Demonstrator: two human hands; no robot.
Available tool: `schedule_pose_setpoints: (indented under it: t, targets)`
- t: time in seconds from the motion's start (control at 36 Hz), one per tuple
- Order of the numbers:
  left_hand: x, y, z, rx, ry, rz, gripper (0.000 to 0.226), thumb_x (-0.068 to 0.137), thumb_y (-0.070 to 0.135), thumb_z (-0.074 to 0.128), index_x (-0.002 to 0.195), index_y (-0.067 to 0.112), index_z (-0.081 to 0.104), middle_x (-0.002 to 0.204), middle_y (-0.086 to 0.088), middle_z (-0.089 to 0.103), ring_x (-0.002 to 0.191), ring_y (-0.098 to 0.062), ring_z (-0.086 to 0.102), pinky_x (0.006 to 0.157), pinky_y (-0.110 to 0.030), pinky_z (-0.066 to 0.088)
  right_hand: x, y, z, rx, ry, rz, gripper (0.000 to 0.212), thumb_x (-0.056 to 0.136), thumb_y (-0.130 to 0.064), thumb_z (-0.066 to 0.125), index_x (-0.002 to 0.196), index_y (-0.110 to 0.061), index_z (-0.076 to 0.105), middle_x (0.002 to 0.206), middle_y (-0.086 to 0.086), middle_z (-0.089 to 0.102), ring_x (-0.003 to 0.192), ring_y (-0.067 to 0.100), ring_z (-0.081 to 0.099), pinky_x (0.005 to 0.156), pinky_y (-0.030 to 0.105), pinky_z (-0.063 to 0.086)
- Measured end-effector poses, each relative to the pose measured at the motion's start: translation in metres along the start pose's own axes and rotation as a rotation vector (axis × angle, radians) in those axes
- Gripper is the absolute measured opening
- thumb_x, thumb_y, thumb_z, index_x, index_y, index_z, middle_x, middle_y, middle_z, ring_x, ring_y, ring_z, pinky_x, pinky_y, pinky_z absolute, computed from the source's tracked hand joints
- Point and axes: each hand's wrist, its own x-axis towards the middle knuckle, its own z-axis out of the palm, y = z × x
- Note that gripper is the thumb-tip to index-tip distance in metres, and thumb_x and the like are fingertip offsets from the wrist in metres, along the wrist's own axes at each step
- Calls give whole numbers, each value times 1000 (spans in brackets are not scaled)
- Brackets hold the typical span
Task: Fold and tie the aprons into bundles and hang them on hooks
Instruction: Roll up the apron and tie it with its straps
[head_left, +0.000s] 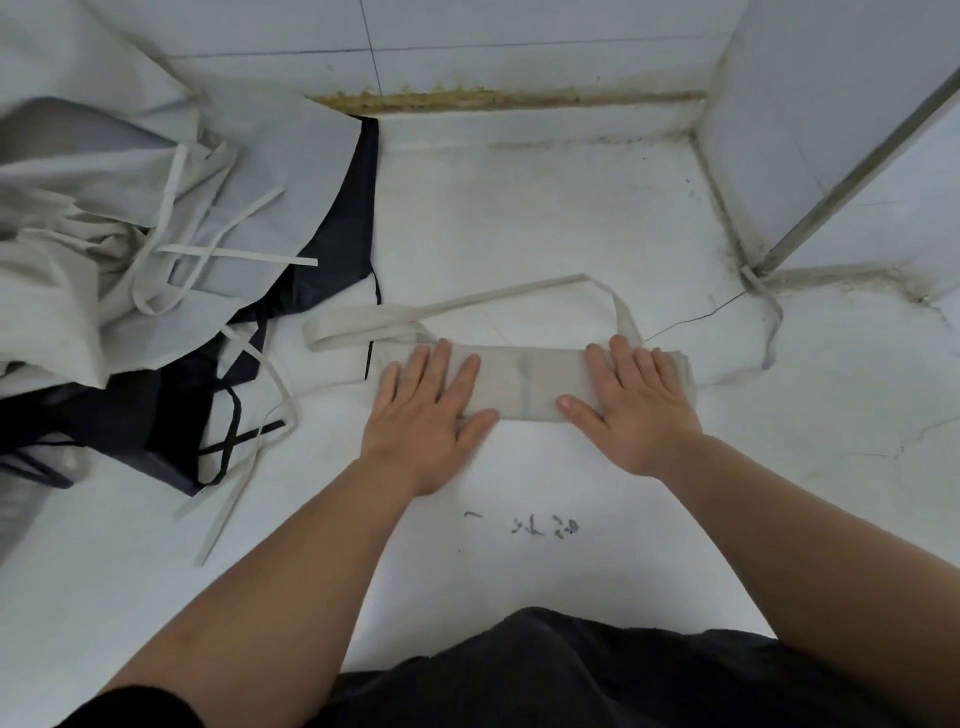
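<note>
A beige apron folded into a narrow strip (535, 382) lies flat on the white counter (519, 234). My left hand (426, 410) presses on its left end with straight, spread fingers. My right hand (634, 400) presses flat on its right end the same way. The apron's beige ties (467, 304) loop out behind it, toward the wall, and one tie (769, 322) trails off to the right toward the corner.
A heap of loose aprons, pale grey (130, 208) and black (171, 405), with tangled ties fills the counter's left side. A tiled wall (519, 41) stands at the back and a side panel with a metal edge (857, 171) at the right.
</note>
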Motion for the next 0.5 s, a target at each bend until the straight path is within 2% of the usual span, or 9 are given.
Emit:
schedule_pose_setpoints:
  t: [0.08, 0.19, 0.28, 0.31, 0.36, 0.42, 0.44, 0.5]
  targets:
    - [-1, -6, 1, -57, 37, -85, 67, 95, 61, 10, 151, 32, -11, 158, 1, -23, 145, -18, -22, 117, -37, -15, -3, 3, 2, 10, 20, 68, 74, 94, -60, 11, 151, -15, -1, 158, 12, -3, 143, 27, 4, 118, 41, -7]
    - [-4, -18, 3, -121, 60, -137, 68, 97, 58, 13, 153, 25, -8, 159, 2, -20, 146, -15, -19, 118, -35, -11, -6, 7, 7, 2, 32, 172, 71, 97, -53, 12, 151, -9, -3, 158, 14, -3, 145, 28, 2, 119, 39, -6]
    - [-3, -20, 3, -186, 98, -135, 62, 101, 47, 16, 154, 19, -1, 161, 2, -12, 147, -14, -13, 119, -34, -7, -8, 5, 9, 17, 66, 256, 68, 99, -48, 12, 150, -5, 0, 158, 15, 2, 145, 29, 5, 119, 40, -2]
    - [-3, -20, 2, -219, 140, -132, 58, 103, 41, 19, 154, 16, 6, 162, 1, -4, 148, -16, -6, 119, -34, -4, -10, 3, 9, 18, 80, 277, 66, 99, -46, 14, 150, -4, 3, 157, 15, 4, 145, 29, 6, 119, 40, -2]
    - [-4, -21, 3, -311, 336, -106, 47, 102, 21, 35, 147, 6, 31, 157, -10, 24, 145, -28, 19, 117, -37, 11, -15, -1, 9, -4, 183, 277, 60, 100, -37, 26, 147, 0, 16, 154, 18, 17, 141, 33, 17, 119, 41, 0]
    - [-8, -18, 4, -380, 550, -144, 42, 88, 5, 56, 130, -1, 50, 138, -22, 45, 128, -41, 39, 108, -43, 27, -19, -7, 10, 4, 384, 245, 52, 92, -24, 53, 135, 0, 38, 140, 21, 40, 124, 38, 39, 111, 44, 16]
    - [-12, -14, 4, -412, 631, -215, 45, 81, 4, 64, 125, -1, 53, 132, -24, 47, 122, -43, 41, 104, -45, 30, -23, -10, 10, 30, 484, 267, 52, 85, -20, 63, 130, -2, 43, 132, 20, 47, 114, 38, 46, 103, 44, 24]
    - [-18, -7, 0, -479, 708, -408, 56, 73, 11, 74, 124, 1, 51, 130, -22, 44, 120, -43, 40, 99, -43, 30, -28, -16, 3, 176, 491, 433, 58, 83, -26, 66, 131, -6, 40, 129, 15, 46, 113, 36, 46, 94, 40, 29]
